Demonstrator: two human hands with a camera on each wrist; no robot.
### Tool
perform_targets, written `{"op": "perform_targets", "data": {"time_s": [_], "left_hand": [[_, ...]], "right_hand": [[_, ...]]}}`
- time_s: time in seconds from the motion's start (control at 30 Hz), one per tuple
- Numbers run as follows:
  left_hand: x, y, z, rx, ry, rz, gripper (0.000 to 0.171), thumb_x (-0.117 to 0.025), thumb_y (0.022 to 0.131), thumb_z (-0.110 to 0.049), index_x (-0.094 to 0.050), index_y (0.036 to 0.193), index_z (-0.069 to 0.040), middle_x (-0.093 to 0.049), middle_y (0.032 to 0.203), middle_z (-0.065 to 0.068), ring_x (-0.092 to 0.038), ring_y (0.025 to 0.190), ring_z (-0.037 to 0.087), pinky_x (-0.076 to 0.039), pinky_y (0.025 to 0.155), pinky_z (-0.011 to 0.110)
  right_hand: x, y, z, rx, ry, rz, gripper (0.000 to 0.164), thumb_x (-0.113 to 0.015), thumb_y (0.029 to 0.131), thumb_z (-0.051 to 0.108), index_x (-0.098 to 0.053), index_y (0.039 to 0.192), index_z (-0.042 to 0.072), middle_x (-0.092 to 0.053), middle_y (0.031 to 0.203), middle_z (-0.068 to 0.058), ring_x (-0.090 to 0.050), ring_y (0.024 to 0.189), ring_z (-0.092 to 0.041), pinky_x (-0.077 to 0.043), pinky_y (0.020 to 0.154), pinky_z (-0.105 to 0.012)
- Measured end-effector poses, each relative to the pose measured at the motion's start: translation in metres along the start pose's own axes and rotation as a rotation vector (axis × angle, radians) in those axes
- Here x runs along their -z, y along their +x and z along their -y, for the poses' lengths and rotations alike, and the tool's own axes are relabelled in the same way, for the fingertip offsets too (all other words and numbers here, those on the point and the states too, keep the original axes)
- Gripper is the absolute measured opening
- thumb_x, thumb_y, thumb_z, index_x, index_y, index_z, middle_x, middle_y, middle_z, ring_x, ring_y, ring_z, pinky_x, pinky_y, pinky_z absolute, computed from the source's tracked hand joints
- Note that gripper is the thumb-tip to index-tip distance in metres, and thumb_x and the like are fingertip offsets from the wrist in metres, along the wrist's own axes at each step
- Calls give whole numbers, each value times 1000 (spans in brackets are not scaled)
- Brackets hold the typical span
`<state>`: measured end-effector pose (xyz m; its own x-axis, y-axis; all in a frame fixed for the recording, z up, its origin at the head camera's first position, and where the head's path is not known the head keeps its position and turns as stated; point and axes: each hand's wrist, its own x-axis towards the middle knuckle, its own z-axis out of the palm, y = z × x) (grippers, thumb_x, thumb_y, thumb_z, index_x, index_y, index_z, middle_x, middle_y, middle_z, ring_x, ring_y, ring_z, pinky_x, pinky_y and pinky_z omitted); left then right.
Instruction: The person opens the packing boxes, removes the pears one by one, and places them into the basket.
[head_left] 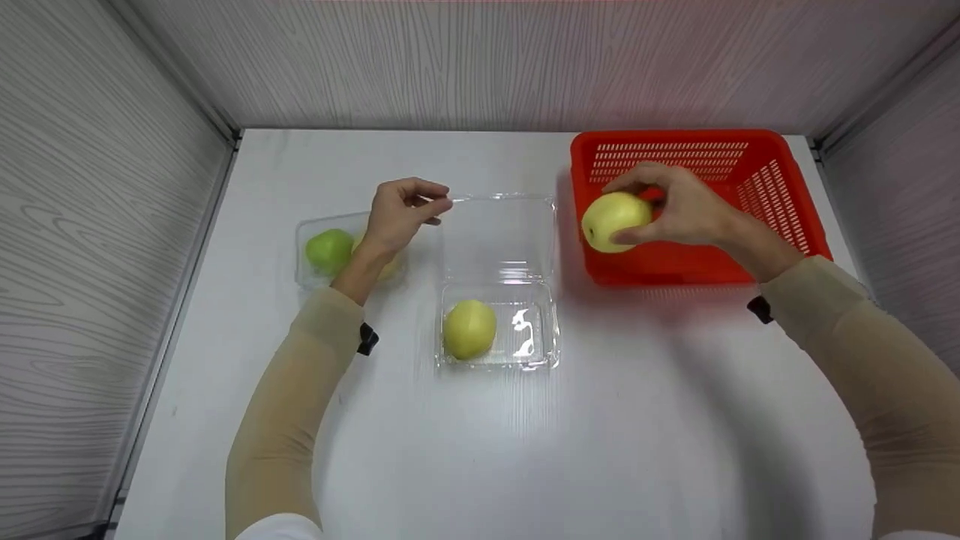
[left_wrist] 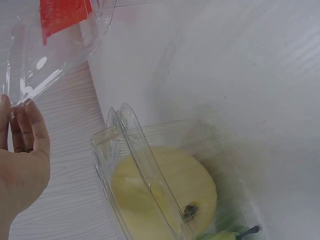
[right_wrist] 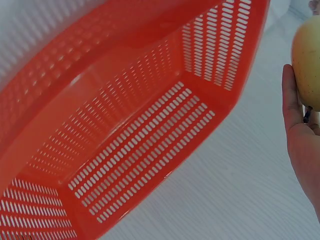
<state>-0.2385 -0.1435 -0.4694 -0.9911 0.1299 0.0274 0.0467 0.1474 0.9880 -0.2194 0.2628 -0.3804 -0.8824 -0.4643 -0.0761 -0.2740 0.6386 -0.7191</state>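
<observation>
My right hand grips a yellow pear by its sides, over the left rim of the red basket. The pear's dark stem shows in the right wrist view, where the frame edge cuts off part of the fruit. My left hand pinches the upper left corner of the raised lid of a clear plastic clamshell box, thumb against fingers. In the base of that box, a yellow-green pear sits on the left side.
Left of the open box, partly behind my left wrist, stands another clear clamshell box. It holds a green fruit and a yellow fruit. Grey wood-grain panels border the white table at the back and sides.
</observation>
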Motion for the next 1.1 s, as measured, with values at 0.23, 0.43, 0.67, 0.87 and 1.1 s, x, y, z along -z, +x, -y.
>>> {"op": "perform_targets", "data": {"time_s": [0.23, 0.43, 0.67, 0.87, 1.1], "left_hand": [[2, -3, 0, 26, 15, -6, 25, -82, 93, -14, -77, 115, -2, -74, 103, -2, -72, 89, 16, -66, 79, 21], [3, -3, -2, 33, 13, -11, 24, -82, 93, -13, -78, 114, -3, -75, 104, -1, -72, 90, 15, -66, 79, 21], [0, -1, -4, 38, 38, -14, 23, -81, 94, -16, -78, 115, -5, -76, 105, 0, -72, 91, 18, -66, 79, 20], [-1, 0, -3, 18, 18, -9, 25, -82, 93, -13, -78, 114, -1, -75, 102, -2, -71, 85, 10, -67, 79, 22], [-2, 0, -2, 19, 17, -10, 26, -82, 93, -14, -77, 114, -1, -74, 102, -2, -72, 86, 12, -67, 79, 22]], "right_hand": [[6, 18, -10, -72, -74, 50, 54, -90, 85, 29, -69, 133, 17, -63, 125, -3, -56, 115, -24, -56, 80, -17], [6, 31, -32, -136, -127, 71, 60, -88, 87, 35, -65, 138, 15, -60, 130, -7, -54, 120, -28, -55, 89, -30], [-5, 40, -50, -221, -182, 160, 69, -88, 86, 42, -60, 142, 15, -59, 132, -9, -52, 121, -30, -58, 96, -44], [-12, 45, -61, -243, -197, 231, 72, -89, 84, 43, -60, 143, 14, -60, 134, -9, -53, 122, -31, -59, 100, -48], [-14, 45, -69, -262, -210, 277, 77, -90, 83, 44, -58, 145, 12, -58, 137, -11, -51, 127, -32, -58, 103, -51]]}}
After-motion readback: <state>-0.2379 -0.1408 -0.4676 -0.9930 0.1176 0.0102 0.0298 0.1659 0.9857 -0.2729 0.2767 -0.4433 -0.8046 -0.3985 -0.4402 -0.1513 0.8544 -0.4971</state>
